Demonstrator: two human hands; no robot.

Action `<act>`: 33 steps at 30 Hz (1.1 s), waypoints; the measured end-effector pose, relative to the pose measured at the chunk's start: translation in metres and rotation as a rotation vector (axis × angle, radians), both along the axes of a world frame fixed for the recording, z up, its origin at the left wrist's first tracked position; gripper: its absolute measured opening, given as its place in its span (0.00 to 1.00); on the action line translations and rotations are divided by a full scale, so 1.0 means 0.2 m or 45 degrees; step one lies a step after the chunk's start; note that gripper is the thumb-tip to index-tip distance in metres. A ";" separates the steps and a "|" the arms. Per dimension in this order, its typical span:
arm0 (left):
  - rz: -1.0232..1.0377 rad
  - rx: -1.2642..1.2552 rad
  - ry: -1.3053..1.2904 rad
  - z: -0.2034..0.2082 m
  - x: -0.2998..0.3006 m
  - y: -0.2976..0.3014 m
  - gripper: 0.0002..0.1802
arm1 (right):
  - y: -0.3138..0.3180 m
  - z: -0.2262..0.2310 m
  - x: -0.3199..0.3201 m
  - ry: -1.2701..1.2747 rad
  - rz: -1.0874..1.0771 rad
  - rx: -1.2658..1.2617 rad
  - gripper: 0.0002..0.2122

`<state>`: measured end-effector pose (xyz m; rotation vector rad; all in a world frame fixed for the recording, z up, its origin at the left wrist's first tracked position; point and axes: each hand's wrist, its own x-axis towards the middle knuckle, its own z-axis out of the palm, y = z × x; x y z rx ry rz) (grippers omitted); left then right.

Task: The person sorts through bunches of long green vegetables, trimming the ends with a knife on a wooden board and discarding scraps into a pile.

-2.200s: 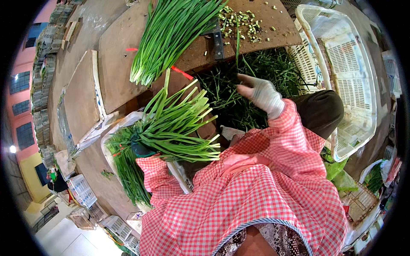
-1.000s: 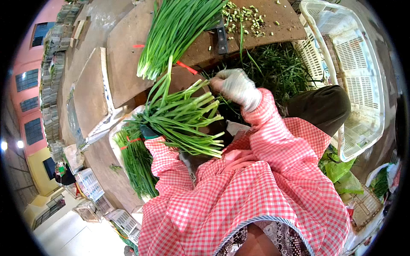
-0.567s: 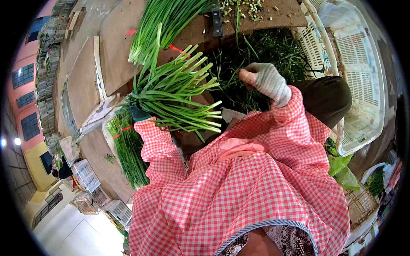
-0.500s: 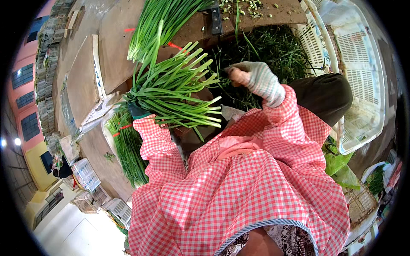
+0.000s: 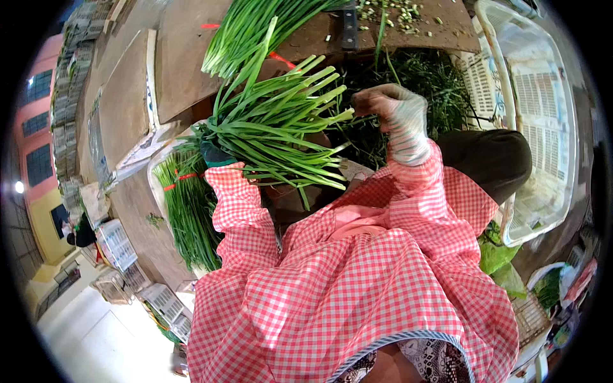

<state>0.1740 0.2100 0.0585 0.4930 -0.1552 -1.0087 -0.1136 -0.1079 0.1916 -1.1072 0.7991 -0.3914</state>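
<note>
My left hand (image 5: 216, 153), in a dark green glove, is closed around a loose bunch of green chives (image 5: 281, 127). Their pale cut ends fan out to the right. My right hand (image 5: 391, 108), in a striped fingerless-looking glove, hovers by those ends with its fingers curled together. Whatever the fingers pinch, if anything, is hidden. A chive bundle (image 5: 255, 32) with red ties lies on the brown board (image 5: 434, 32) beyond. More tied chives (image 5: 191, 210) stand in a container to the left of my left sleeve.
A black-handled knife (image 5: 349, 27) rests on the board near chopped stem pieces (image 5: 399, 13). Below it is a heap of dark green trimmings (image 5: 434, 83). A white plastic basket (image 5: 539, 127) stands at the right, beside my dark-covered knee (image 5: 488, 159).
My right hand has turned, its fingers bending toward the chive ends. My left hand still holds the bunch. The whole view has shifted slightly.
</note>
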 end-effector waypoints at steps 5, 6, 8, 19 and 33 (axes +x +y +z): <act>-0.001 -0.022 0.022 -0.02 -0.03 0.00 0.28 | -0.06 -0.12 0.09 0.344 0.534 -0.348 0.16; 0.001 -0.026 0.024 -0.02 -0.04 0.00 0.28 | -0.02 -0.12 0.15 0.317 0.679 -0.409 0.16; 0.011 -0.032 0.024 0.00 -0.04 -0.01 0.28 | 0.01 -0.19 0.20 0.157 0.625 -0.394 0.17; 0.017 -0.010 -0.021 0.07 -0.06 -0.03 0.26 | 0.03 -0.13 0.24 0.285 0.686 -0.060 0.19; 0.018 0.369 -0.308 0.26 -0.17 -0.14 0.25 | 0.00 -0.16 0.25 -0.175 0.098 0.316 0.11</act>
